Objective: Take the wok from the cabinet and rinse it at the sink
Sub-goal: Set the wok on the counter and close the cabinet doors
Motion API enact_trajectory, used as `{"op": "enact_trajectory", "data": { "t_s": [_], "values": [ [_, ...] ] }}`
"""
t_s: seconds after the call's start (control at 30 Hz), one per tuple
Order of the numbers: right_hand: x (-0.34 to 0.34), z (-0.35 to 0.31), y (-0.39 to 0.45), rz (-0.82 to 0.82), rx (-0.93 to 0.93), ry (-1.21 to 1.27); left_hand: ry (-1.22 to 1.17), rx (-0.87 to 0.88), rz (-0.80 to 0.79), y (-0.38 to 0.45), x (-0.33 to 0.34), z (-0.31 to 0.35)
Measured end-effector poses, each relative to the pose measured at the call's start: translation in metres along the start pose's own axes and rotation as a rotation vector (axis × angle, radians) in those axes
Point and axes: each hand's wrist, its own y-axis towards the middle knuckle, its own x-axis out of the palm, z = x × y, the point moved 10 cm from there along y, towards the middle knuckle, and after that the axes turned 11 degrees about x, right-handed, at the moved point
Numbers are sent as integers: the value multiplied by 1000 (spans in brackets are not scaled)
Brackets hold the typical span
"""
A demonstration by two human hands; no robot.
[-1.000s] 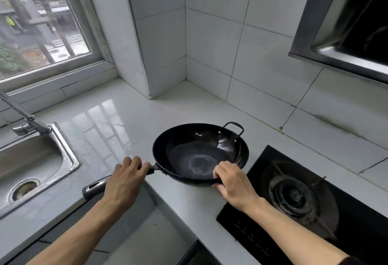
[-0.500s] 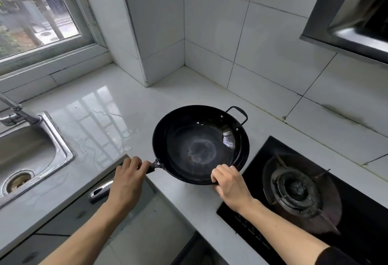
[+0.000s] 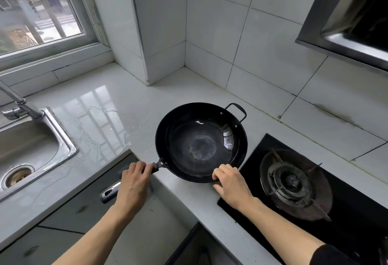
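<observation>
Carrying the wok (image 3: pixel 201 142) left to the sink (image 3: pixel 69 146) goes best level: the left hand (image 3: pixel 134 182) grips its handle, the right hand (image 3: pixel 231 182) pinches the near rim beside the burner (image 3: pixel 291 182).

Dull black metal wok (image 3: pixel 201 145); glossy pale countertop (image 3: pixel 117 105).

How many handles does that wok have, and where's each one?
2. The long handle points toward the sink, gripped by the left hand. The small loop handle sits on the wok's far rim, untouched.
</observation>
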Motion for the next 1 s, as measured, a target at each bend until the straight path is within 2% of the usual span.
{"op": "enact_trajectory", "data": {
  "t_s": [0.3, 0.4, 0.67, 0.8, 1.0],
  "values": [
    [-18, -5, -55, 17, 86, 19, -19, 144, 60, -30, -6, 35],
    [-11, 0, -86, -16, 132, -6, -59, 193, 25, -51, 8, 57],
    [30, 20, -163, -214, 214, -80, -52, 98, -409, -142, 93, 74],
    [46, 35, -204, -258, 252, -66, -99, 42, -546, -181, 114, 79],
    [75, 65, -264, -301, 308, -63, -208, -141, -728, -244, 150, 79]
  ]
}}
